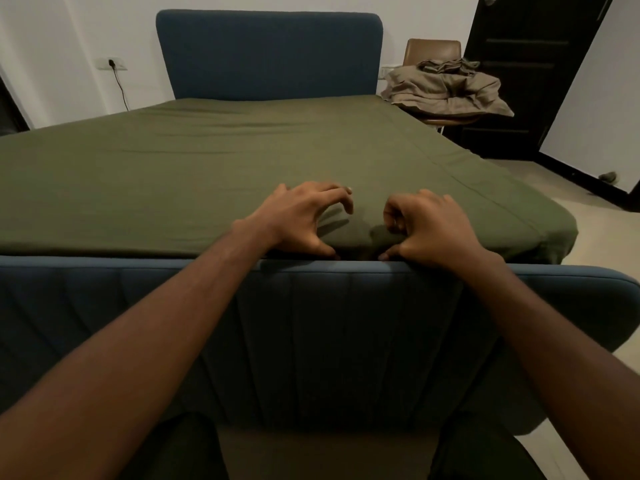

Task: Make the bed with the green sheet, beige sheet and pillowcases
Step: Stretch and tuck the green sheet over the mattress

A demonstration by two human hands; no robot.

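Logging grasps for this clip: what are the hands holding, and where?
Both the left hand and right hand press the green sheet at its foot edge; a closed grasp cannot be told.

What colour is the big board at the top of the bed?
Dark blue headboard, head view.

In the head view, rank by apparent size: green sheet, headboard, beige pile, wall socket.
1. Green sheet
2. Headboard
3. Beige pile
4. Wall socket
The sheet lies nearest the camera, which inflates it, but the order looks safe.
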